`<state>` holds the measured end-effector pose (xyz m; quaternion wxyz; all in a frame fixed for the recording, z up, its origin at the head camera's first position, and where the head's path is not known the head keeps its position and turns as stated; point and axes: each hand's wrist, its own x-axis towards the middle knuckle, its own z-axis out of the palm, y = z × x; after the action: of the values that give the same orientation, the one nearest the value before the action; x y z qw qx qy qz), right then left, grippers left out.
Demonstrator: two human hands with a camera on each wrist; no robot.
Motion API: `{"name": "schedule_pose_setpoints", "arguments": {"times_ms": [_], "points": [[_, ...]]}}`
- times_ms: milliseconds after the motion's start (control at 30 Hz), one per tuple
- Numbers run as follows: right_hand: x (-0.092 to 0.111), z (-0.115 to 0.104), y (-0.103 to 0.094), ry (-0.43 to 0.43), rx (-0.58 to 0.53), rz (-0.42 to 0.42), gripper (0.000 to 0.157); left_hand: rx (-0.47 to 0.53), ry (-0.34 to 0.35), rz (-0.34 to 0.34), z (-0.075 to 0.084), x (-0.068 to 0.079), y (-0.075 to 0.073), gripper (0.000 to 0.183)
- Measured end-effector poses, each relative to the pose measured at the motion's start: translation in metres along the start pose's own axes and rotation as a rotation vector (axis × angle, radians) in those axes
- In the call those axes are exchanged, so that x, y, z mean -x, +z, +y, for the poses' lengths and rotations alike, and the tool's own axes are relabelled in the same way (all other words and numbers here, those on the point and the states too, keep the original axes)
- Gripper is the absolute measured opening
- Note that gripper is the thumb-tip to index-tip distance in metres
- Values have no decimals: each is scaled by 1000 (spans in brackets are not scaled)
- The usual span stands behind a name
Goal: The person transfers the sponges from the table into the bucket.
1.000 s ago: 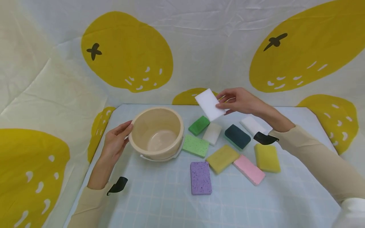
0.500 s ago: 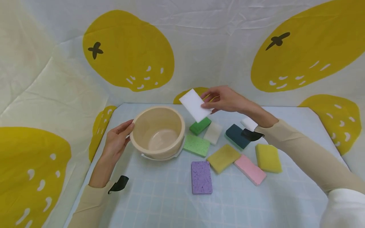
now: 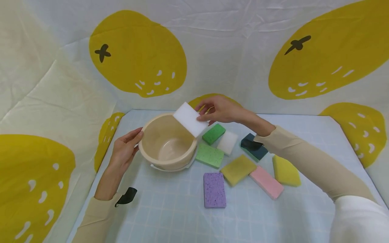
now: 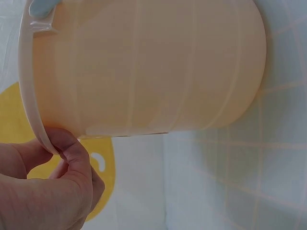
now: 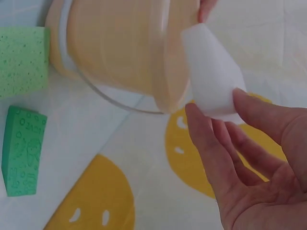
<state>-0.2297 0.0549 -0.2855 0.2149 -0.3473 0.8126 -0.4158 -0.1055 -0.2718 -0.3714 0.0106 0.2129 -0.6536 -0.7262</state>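
Observation:
A beige bucket (image 3: 165, 160) stands on the left half of the table, its interior bare in the head view. My left hand (image 3: 124, 148) pinches the bucket's left rim; the left wrist view shows thumb and fingers (image 4: 72, 148) on either side of it. My right hand (image 3: 220, 109) holds a white sponge (image 3: 189, 119) by one end, between thumb and fingertips. The sponge is tilted and overlaps the bucket's right rim in the head view. In the right wrist view the white sponge (image 5: 211, 72) is beside the bucket's mouth.
Right of the bucket lie a green sponge (image 3: 214, 134), a light green one (image 3: 209, 155), a white one (image 3: 228, 142), a purple one (image 3: 214, 190), yellow ones (image 3: 238, 169), a pink one (image 3: 266, 182) and a dark one (image 3: 253, 148). The bucket's handle (image 3: 173, 170) hangs down in front.
My right hand has carried the white sponge leftward and slightly down, from above the green sponge to the bucket's right rim. My left hand keeps its grip on the bucket.

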Motion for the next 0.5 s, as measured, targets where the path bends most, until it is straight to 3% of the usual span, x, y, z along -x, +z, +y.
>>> {"name": "schedule_pose_setpoints", "arguments": {"times_ms": [500], "points": [[-38,-9,41,-44,38,-132,28,-4,5,4,-1,0,0,56]]}}
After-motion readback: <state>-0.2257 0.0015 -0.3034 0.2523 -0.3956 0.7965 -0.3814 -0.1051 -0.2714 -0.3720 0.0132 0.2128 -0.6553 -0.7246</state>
